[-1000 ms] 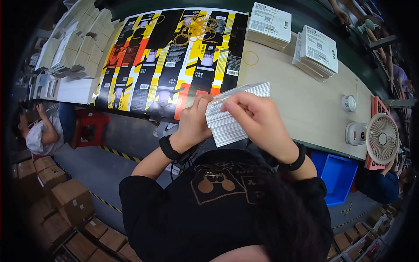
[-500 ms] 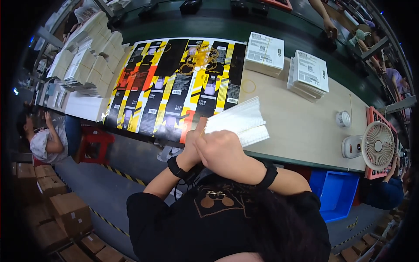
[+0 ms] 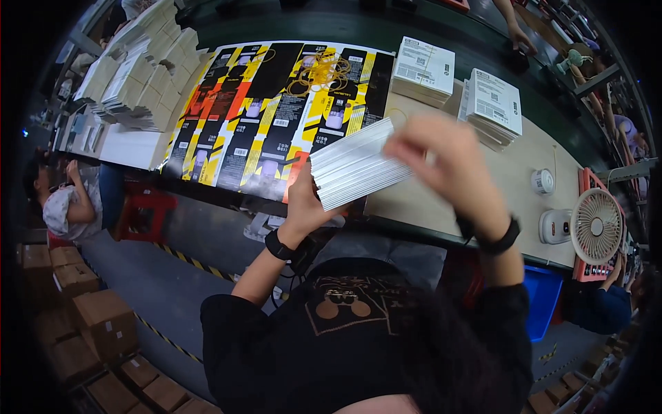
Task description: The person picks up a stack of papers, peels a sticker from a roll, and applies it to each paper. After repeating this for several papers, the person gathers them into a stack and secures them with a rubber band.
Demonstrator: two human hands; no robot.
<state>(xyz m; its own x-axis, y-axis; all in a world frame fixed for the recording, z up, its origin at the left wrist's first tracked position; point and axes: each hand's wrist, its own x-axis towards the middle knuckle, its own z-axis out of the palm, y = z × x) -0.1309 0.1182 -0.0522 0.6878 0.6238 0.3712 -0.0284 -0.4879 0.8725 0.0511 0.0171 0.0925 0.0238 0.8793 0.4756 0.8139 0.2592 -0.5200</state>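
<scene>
My left hand is closed round the near left end of a thick stack of white folded leaflets, which it holds tilted above the table edge. Over the stack's right end is my right hand, its fingers curled but smeared by motion; whether they grip anything does not show. Behind the stack, a loose pile of yellow rubber bands lies on a printed black, yellow and red sheet. Two banded leaflet stacks, one at the back and one to its right, stand on the table.
Tall piles of white leaflets fill the left end of the table. At the right are a white tub, a small white device and a round fan. A blue bin sits below the edge. Other people work nearby.
My hands were together at the stack's left end. Now the right hand has moved right, to the stack's far end, and the stack is raised and fully in sight in my left hand.
</scene>
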